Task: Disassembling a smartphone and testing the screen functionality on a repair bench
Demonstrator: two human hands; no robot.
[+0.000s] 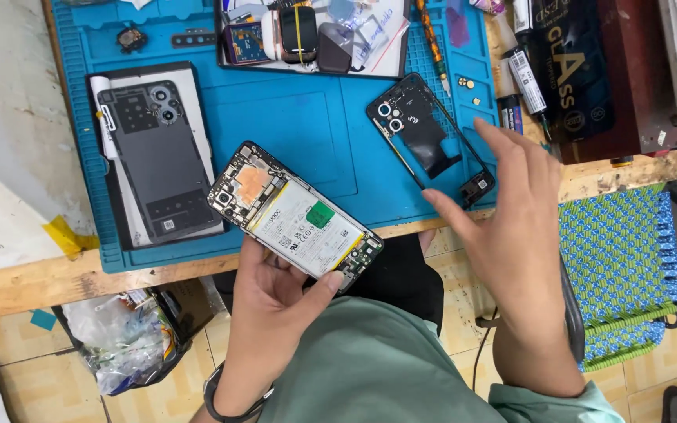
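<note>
Head camera looks down on a wooden tabletop [56, 286] covered by a blue work mat [307, 133]. The left hand [276, 301] is clamped on an opened phone [295, 215], thumb along its lower edge and fingers beneath; the phone is held tilted over the mat's near edge, at about 6 o'clock of the mat, with its white battery, a green sticker and the circuit board facing up. The right hand [511, 227] is spread wide, fingers apart and holding nothing, just over a black frame cover [425, 137] with camera rings that lies on the mat at about 3 o'clock. At 9 o'clock on the mat a dark grey back panel [154, 160] lies flat on a white sheet. At 12 o'clock a black tray [311, 35] holds small parts and plastic bags. Dark glue tubes [523, 78] lie beside the mat at 2 o'clock. Below the tabletop, at 7 o'clock, a waste bag [123, 337] sits on the tiled floor.
</note>
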